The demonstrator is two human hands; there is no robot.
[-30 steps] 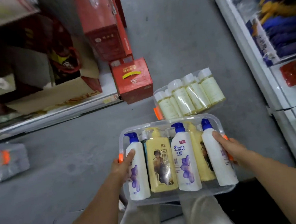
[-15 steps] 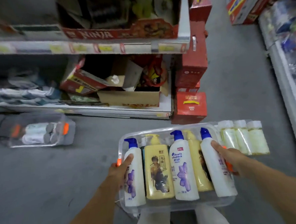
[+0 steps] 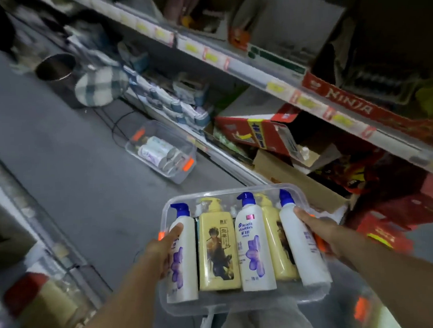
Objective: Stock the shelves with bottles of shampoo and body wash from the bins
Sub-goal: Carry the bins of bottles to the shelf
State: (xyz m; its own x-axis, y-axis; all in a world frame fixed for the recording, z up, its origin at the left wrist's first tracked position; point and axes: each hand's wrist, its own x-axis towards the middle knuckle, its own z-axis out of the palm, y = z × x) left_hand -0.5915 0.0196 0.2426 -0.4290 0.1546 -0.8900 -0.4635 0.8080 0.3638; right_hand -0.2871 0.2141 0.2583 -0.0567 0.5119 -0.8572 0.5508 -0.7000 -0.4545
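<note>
Left hand (image 3: 163,252) and right hand (image 3: 319,230) grasp opposite ends of the clear bin (image 3: 230,305) holding shampoo bottles (image 3: 255,249).

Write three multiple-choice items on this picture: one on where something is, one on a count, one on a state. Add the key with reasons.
1. Where is the second clear bin?
A. On the floor
B. On the top shelf
C. Inside a cardboard box

2. How many white bottles with blue pump tops lie in the carried bin?
A. Two
B. Three
C. Five

3. How is the carried bin held?
A. By one hand only
B. By the left hand and right hand, one at each end
C. It is on the ground, untouched

Key:
1 A: it sits on the grey floor, ahead of the person.
2 B: three white bottles alternate with two yellow bottles.
3 B: each hand grips an end, with a thumb on a white bottle.
</note>
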